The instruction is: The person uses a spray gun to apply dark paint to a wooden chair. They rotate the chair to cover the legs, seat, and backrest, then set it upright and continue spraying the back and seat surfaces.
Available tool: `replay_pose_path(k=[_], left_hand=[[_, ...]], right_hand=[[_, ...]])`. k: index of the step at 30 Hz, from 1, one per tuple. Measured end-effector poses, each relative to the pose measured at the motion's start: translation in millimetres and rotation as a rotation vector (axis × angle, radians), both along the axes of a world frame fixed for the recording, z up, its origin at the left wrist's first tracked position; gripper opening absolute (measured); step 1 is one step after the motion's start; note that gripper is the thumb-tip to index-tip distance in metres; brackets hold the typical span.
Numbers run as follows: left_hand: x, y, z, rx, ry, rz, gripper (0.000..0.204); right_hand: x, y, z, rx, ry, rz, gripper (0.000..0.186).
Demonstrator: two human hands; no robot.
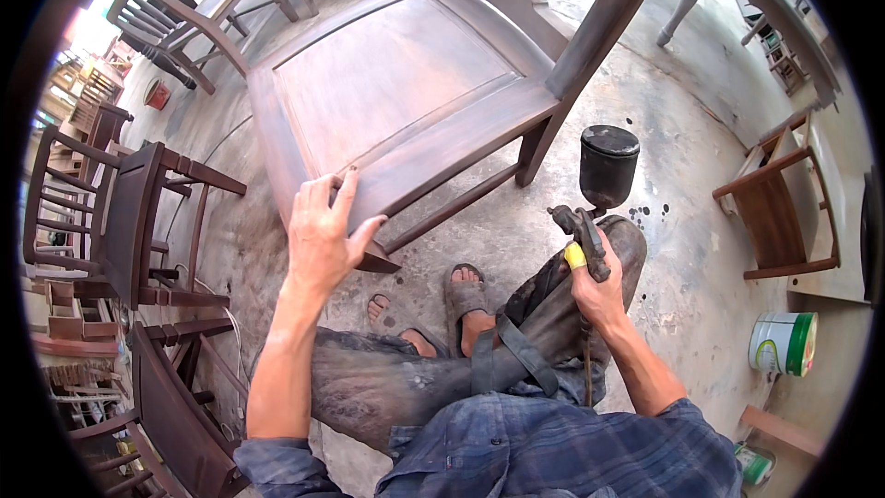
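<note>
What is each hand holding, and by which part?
Right hand: spray gun, by its handle. Left hand: no hold visible; it touches the chair seat.

One spray gun [590, 238]; two sandals [468, 300] [391, 317]; one red bucket [157, 95].

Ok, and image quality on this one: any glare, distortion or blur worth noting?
Head view: bright light washes out the upper-left background; a pale sheen lies across the chair seat; the fisheye lens bows the grey table near the right rim, with black corners all round; the left hand and right hand look reasonably sharp.
</note>
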State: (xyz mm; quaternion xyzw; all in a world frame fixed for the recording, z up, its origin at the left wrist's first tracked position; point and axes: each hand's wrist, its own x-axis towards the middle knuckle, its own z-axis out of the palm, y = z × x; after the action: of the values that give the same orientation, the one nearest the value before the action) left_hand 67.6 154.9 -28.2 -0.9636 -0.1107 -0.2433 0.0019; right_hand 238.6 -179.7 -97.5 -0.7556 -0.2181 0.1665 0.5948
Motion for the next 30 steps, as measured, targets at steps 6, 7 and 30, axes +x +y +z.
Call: replay_pose_path(k=[6,7,30], left_hand=[[-6.3,6.0,10.8,-0.082,-0.035,0.070,0.060],[-14.0,-5.4,18.4,-0.115,-0.025,0.121,0.060],[-154.2,-111.3,-11.0,-0.116,-0.081,0.553,0.036]], right_hand=[[0.6,-1.5,-8.0,0.021,-0.069,-0.043,0.043],[0.1,-2.6,-6.3,0.026,-0.070,-0.047,0.045],[-13.8,12.2,-23.8,-0.046,0.121,0.109,0.045]])
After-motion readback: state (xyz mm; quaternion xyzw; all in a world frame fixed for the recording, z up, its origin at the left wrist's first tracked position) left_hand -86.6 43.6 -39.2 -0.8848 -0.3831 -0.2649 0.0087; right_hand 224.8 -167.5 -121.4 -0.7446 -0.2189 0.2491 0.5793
